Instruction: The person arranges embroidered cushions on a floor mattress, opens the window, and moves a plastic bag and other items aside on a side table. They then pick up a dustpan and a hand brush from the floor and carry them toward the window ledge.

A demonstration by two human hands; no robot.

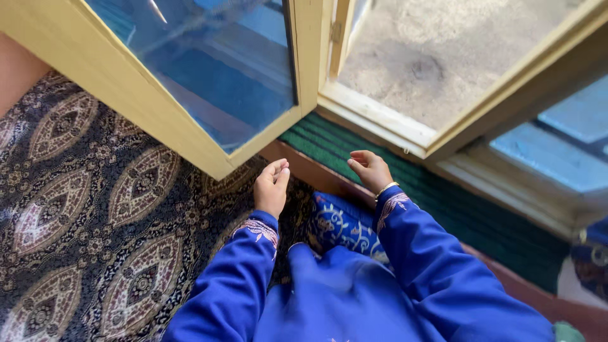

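Observation:
My left hand (pixel 271 187) hovers over the patterned carpet (pixel 95 209), fingers loosely curled and holding nothing, just below the corner of the open window sash (pixel 190 136). My right hand (pixel 370 170) rests above the green-covered sill (pixel 329 142), fingers bent and apart, with a gold bangle at the wrist. Both arms wear blue embroidered sleeves. My blue-clad lap fills the bottom of the view.
The yellow wooden window frame (pixel 380 120) stands open onto sandy ground (pixel 443 50) outside. A second glass pane (pixel 557 152) lies at the right. A reddish wooden strip (pixel 310 171) runs under the sill. A bit of blue patterned cloth (pixel 592 253) shows at the right edge.

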